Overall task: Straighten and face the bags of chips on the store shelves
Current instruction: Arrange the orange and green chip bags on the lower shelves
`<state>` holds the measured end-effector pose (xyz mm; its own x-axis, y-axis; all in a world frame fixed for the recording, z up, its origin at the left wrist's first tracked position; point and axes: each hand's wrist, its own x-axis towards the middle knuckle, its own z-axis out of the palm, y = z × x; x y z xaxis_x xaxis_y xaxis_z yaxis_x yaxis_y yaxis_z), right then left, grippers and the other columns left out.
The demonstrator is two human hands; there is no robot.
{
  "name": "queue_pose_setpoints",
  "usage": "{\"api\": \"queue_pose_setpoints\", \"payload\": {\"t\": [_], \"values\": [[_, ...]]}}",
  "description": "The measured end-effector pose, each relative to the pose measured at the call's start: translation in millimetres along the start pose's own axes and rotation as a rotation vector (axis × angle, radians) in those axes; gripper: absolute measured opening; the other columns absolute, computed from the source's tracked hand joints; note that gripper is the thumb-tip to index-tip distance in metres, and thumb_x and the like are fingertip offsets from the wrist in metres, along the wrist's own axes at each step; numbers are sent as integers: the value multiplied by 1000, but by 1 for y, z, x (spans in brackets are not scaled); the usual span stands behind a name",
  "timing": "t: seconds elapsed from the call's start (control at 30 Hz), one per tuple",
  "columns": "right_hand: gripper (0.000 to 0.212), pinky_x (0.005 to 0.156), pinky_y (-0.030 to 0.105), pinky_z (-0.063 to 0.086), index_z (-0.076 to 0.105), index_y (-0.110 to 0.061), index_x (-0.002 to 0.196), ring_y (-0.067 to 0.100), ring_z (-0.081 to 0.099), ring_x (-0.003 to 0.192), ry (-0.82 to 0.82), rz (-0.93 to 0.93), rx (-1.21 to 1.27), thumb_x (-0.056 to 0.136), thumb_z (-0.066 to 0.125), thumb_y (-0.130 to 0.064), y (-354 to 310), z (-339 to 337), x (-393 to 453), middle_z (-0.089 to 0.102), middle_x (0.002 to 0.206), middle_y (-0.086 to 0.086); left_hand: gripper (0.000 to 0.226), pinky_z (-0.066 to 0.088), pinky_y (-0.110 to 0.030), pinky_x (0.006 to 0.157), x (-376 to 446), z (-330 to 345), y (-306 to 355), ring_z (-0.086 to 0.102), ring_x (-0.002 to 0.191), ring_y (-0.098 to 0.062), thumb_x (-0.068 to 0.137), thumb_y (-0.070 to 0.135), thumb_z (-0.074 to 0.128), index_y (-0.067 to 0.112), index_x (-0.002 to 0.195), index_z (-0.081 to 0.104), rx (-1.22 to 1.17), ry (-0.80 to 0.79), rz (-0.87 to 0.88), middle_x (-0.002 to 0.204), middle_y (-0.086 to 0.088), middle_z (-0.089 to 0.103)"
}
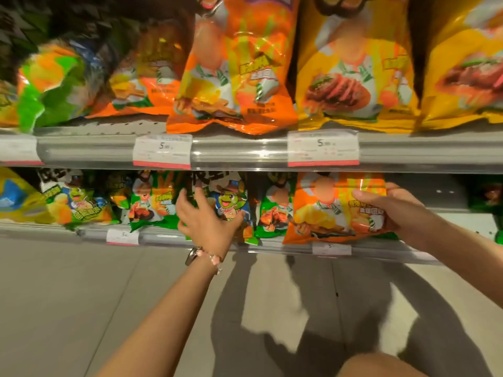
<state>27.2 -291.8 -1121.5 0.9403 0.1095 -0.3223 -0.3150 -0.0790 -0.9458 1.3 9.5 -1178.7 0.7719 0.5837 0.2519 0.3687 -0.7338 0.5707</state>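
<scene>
two hands at the lower chip shelf

the right hand grasps a small glossy orange chip bag by its right edge, thumb across the front and fingers curled behind. the bag stands upright and faces outward at the front lip of the lower grey metal shelf, its bottom edge on or just above the lip, above a white price tag.

the left hand is released, fingers spread and relaxed, reaching toward a small green and blue chip bag with a cartoon frog in a hat; the thumb lies against the bag's front, and i cannot tell whether the fingers touch it. a beaded bracelet circles the left wrist.

between that bag and the orange one stands a small green chip bag, partly tucked behind the orange bag. further left on the same shelf, more small green bags lean at mixed angles.

on the upper grey shelf, a large orange chip bag stands forward, its bottom overhanging the edge. beside it to the right are two large yellow chip bags, upright. to its left, a crumpled green and orange bag lies tilted, set back.
</scene>
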Motion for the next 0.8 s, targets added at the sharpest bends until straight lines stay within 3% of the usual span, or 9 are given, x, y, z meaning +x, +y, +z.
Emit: {"api": "queue_pose_setpoints", "payload": {"t": [0.1, 0.2, 0.27, 0.4, 0.47, 0.6, 0.7, 0.8], "values": [[105, 57, 32, 58, 61, -15, 112, 26, 73, 83, -1, -20, -12, 22, 90, -59, -2, 13, 4, 74, 98, 8, 120, 28, -60, 104, 10, 4, -14, 14, 142, -38, 58, 55, 84, 21, 151, 17, 26, -148, -61, 156, -18, 11], [94, 60, 34, 60, 65, -16, 105, 26, 72, 85, 0, -27, -3, 23, 90, -55, -3, 22, 9, 74, 98, 9, 125, 40, -57, 98, 17, 8, -21, 34, 132, -40, 58, 58, 83, 23, 152, 9, -33, -240, -58, 146, -21, 30], [94, 57, 31, 59, 68, -19, 97, 23, 73, 82, 6, -33, 11, 14, 90, -56, -2, 26, 12, 75, 92, 6, 124, 45, -55, 92, 19, 8, -24, 45, 121, -39, 59, 56, 83, 25, 152, 7, -74, -237, -38, 135, -20, 41], [102, 56, 29, 58, 67, -19, 97, 20, 73, 79, 50, -33, 11, 6, 89, -58, 0, 33, 16, 76, 87, 3, 117, 45, -55, 91, 21, 8, -27, 48, 115, -37, 62, 47, 83, 25, 152, 12, -141, -200, -18, 127, -17, 47], [97, 60, 32, 60, 66, -17, 102, 21, 73, 82, 61, -36, -14, 16, 91, -55, 1, 38, 16, 75, 92, 5, 115, 44, -55, 92, 21, 7, -28, 48, 116, -36, 62, 43, 84, 24, 152, 14, -190, -198, -5, 126, -16, 49], [53, 79, 42, 56, 59, -13, 118, 27, 69, 94, 82, -50, -64, 70, 75, -27, 3, 55, 17, 70, 107, 9, 113, 39, -42, 102, 21, -8, -35, 43, 127, -28, 63, 35, 87, 20, 151, 19, -365, -155, 32, 138, -11, 46], [30, 84, 42, 54, 62, -20, 109, 24, 68, 95, 88, -104, -79, 80, 71, -18, 4, 74, 21, 71, 105, 5, 113, 32, -27, 105, 19, -32, -48, 37, 133, -12, 63, 28, 88, 19, 152, 19, -491, -131, 87, 148, -2, 38], [32, 79, 31, 56, 60, -19, 110, 17, 67, 89, 138, -123, -76, 81, 72, -14, 5, 101, 31, 69, 100, 1, 116, 40, -39, 107, 27, -54, -64, 42, 131, -11, 57, 37, 88, 28, 150, 19, -525, -146, 121, 148, 4, 38]]}}
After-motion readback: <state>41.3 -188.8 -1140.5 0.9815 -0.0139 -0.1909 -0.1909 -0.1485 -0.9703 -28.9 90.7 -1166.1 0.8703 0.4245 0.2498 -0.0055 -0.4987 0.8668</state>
